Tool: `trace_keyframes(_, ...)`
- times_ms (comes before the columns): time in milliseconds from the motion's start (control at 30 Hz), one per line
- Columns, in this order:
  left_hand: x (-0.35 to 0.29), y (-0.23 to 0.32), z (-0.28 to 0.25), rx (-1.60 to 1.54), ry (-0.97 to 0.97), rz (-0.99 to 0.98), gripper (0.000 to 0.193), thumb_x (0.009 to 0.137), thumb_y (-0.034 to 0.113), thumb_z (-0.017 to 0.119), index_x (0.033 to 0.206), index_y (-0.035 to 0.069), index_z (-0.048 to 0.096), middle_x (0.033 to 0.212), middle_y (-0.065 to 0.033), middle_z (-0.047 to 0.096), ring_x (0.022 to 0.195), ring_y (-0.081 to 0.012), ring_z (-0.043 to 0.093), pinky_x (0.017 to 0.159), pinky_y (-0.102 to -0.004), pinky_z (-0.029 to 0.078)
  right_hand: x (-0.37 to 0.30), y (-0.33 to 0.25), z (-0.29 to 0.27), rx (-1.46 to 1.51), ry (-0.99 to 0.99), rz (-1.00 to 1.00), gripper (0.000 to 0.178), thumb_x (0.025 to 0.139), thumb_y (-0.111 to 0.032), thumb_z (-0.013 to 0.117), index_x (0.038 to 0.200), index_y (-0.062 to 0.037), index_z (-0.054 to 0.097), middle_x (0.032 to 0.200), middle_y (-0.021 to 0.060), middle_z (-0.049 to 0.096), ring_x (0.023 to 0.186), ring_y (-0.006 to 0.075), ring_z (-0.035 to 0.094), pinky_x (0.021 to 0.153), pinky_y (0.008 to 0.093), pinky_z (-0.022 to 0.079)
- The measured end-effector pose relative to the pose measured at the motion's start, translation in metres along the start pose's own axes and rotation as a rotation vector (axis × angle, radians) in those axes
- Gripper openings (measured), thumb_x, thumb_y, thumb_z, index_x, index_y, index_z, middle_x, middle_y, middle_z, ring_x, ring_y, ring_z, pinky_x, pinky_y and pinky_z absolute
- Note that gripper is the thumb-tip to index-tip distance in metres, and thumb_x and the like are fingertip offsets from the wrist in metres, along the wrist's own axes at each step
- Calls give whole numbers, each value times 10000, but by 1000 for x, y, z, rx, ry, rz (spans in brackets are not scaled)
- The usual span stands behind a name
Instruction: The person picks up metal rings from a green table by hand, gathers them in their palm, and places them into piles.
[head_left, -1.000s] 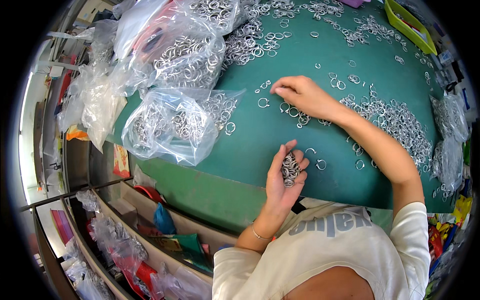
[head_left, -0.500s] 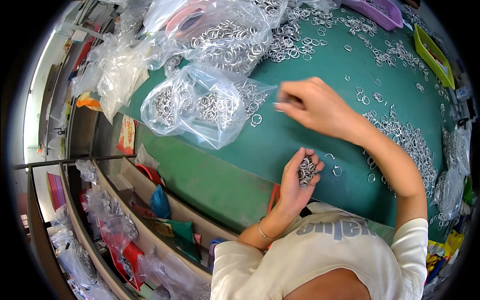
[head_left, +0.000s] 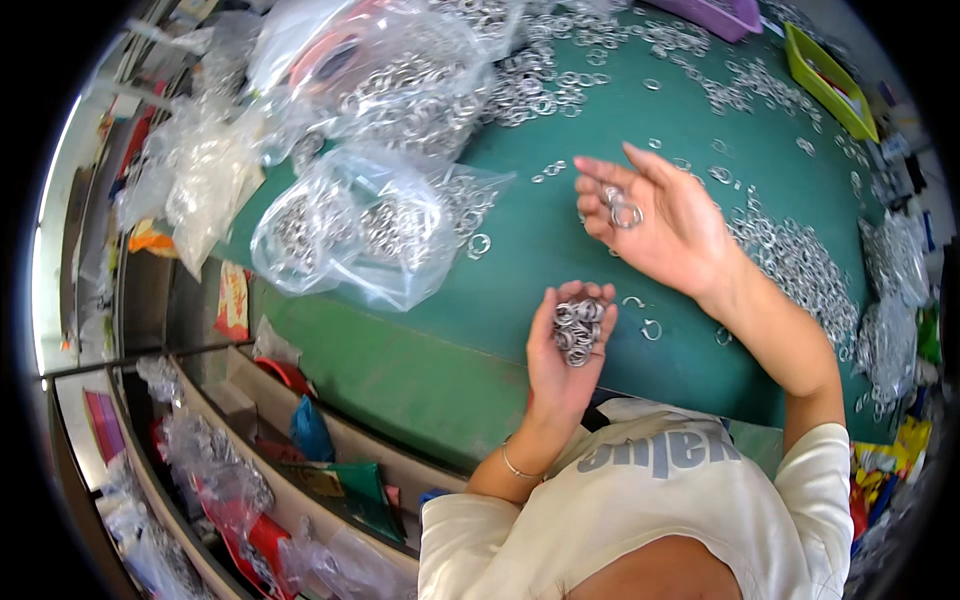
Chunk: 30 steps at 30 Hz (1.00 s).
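My left hand [head_left: 548,378] is cupped palm up near the table's front edge, holding a heap of small silver metal rings [head_left: 577,332]. Farther out and to its right, my right hand [head_left: 680,240] is turned palm up with its fingers loosely curled. A few metal rings [head_left: 626,214] rest at its fingers. Several small rings [head_left: 548,172] show just left of the right fingertips; whether they lie on the table I cannot tell. Between my hands and body, two loose rings [head_left: 651,329] sit on the green tabletop [head_left: 480,320].
A clear plastic bag [head_left: 400,285] of rings lies to the left, with a larger ring-filled bag [head_left: 420,90] behind it. Loose rings [head_left: 795,265] spread in a pile at right. A purple tray [head_left: 735,18] and yellow-green tray [head_left: 825,80] stand far right. Shelving [head_left: 340,490] runs lower left.
My right hand has turned from palm down to palm up and moved right and slightly nearer, exposing the rings in it. The left hand still cups its heap. The whole view has shifted slightly.
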<state>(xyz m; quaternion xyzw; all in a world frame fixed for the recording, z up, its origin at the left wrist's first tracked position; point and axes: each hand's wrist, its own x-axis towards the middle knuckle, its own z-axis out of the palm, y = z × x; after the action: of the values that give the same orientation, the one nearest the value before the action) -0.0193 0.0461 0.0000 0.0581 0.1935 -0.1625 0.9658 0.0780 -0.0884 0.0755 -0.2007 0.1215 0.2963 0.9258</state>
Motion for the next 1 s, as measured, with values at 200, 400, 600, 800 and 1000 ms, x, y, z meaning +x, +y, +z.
trace_keyframes(200, -2, -10, 8, 44, 42, -17, 235, 891, 221, 465, 989, 27, 555, 1012, -149, 571, 1092, -295, 497, 868, -408, 476, -61, -2, -43, 123, 95, -89, 477, 918, -367, 349, 1064, 59, 506, 973, 135, 538, 950, 235, 503, 843, 330, 412)
trace_keyframes(400, -3, -27, 14, 84, 97, -57, 237, 889, 202, 463, 1018, 15, 531, 1065, -168, 552, 1124, -310, 476, 893, -432, 456, -116, -9, -85, 205, -37, -177, 569, 921, -445, 289, 1148, 34, 496, 1101, 156, 553, 1002, 272, 517, 854, 380, 404)
trace_keyframes(600, 0, -55, 20, 139, 12, -203, 294, 902, 212, 415, 1076, -13, 488, 1181, -221, 479, 1185, -348, 404, 996, -479, 339, -155, -5, -95, -36, 84, -279, 395, 915, -242, 358, 1192, 28, 439, 1120, 147, 525, 978, 241, 526, 796, 347, 428)
trace_keyframes(800, 0, -90, 28, 241, 5, -440, 334, 904, 227, 405, 1159, 24, 474, 1214, -149, 478, 1134, -251, 462, 976, -421, 364, -167, 2, -81, -896, 116, -355, 414, 840, 49, 400, 1245, -26, 356, 1081, 119, 481, 841, 164, 527, 611, 262, 451)
trace_keyframes(1000, 2, -101, 23, 230, 26, -495, 290, 894, 236, 442, 1105, 53, 519, 1082, -68, 558, 984, -196, 540, 877, -376, 426, -170, 13, -72, -1661, 173, -743, 357, 848, 38, 432, 1198, -31, 428, 976, 81, 515, 687, 133, 488, 596, 272, 426)
